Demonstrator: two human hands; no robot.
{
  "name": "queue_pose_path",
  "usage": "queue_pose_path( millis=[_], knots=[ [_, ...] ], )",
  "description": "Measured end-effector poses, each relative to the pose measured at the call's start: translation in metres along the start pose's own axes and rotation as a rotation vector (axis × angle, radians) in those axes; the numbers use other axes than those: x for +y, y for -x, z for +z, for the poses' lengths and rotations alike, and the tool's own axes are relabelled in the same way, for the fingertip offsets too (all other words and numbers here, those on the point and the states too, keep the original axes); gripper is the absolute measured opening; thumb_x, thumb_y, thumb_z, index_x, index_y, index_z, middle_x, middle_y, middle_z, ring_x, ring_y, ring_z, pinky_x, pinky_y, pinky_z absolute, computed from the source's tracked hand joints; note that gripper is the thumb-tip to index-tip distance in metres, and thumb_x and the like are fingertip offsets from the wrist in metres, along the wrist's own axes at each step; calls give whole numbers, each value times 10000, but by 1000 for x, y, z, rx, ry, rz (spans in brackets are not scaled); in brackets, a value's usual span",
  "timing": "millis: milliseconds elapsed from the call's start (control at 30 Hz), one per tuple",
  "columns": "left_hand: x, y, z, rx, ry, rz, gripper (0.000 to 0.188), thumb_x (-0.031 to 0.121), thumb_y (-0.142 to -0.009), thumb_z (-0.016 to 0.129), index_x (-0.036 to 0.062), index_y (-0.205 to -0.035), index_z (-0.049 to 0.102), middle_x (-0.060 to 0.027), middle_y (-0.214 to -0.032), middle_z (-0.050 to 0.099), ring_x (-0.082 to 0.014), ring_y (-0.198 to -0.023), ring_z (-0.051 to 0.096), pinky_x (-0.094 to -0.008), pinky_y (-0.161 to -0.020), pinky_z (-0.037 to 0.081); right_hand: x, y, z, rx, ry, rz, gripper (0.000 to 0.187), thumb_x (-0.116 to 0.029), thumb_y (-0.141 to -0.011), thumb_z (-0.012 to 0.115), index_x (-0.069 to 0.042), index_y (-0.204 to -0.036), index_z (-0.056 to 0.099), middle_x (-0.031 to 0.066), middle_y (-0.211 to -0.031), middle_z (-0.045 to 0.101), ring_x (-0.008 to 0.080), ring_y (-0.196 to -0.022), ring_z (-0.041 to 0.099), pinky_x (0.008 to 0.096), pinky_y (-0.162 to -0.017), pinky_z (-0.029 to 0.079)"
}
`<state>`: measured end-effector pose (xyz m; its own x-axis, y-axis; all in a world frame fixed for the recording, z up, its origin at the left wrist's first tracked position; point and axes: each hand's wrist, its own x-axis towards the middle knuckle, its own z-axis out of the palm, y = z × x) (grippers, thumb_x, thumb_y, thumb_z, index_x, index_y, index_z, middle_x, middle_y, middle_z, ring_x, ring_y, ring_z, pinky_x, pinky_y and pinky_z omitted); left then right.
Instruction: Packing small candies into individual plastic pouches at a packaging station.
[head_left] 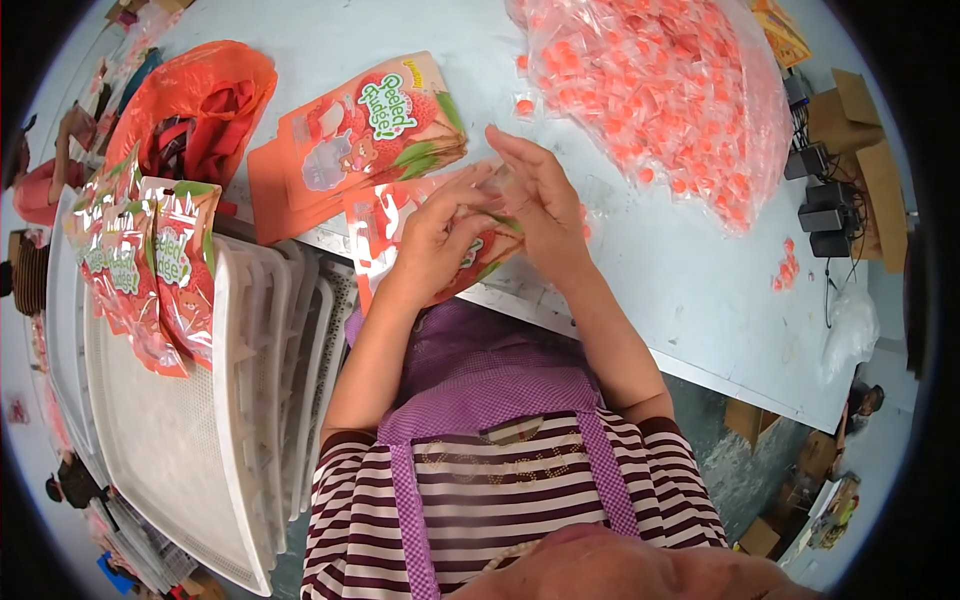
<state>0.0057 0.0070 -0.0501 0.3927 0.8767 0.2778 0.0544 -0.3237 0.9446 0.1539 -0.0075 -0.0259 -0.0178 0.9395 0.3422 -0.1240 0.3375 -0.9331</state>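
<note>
My left hand [440, 235] and my right hand [547, 208] meet over a shiny red snack pouch [372, 225] at the table's near edge. The left fingers are curled and pressed together around something I cannot make out. My right hand is open, its fingers stretched away from me and its thumb near the left fingertips. A clear, thin patch shows between the hands; what it belongs to is unclear. Both hands cover much of the pouch. Just beyond lies a stack of flat red pouches [345, 150] with green leaf prints.
A big clear bag of small wrapped red candies [650, 110] lies at the far right, with loose candies [785, 265] nearby. At left, filled pouches [150, 265] rest on stacked white trays [170, 420], beside an orange plastic bag [255, 75]. Black power adapters [825, 215] line the right edge.
</note>
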Motion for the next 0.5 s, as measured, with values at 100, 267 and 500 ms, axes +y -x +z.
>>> queue_pose_path(
  millis=[100, 267, 500],
  knots=[
    [2, 2, -1, 10, 77, -19, 196, -51, -825, 582, 8, -1010, 554, -118, -1180, 578, -144, -973, 569, -260, -838, 467, -7, -2, -4, 85, -158, 59, 353, -193, -968, 428, 6, -1259, 413, 162, -1375, 397, 262, -1314, 335, 374, -1108, 218],
    [6, 9, -2, 29, 78, -67, 187, -33, -824, 600, 13, -1003, 574, -63, -1046, 601, -114, -917, 564, -245, -799, 465, -14, 3, -13, 215, 42, 163, 364, -229, -970, 440, 2, -1251, 434, 142, -1320, 458, 223, -1266, 396, 355, -1063, 296],
    [2, 1, -2, 54, 29, -89, 148, -19, -828, 600, 14, -972, 588, -24, -919, 579, -82, -835, 538, -219, -735, 440, 11, 29, -37, 201, 357, 246, 399, -233, -956, 476, -38, -1301, 427, 86, -1223, 517, 165, -1120, 482, 295, -944, 375]
  ],
)
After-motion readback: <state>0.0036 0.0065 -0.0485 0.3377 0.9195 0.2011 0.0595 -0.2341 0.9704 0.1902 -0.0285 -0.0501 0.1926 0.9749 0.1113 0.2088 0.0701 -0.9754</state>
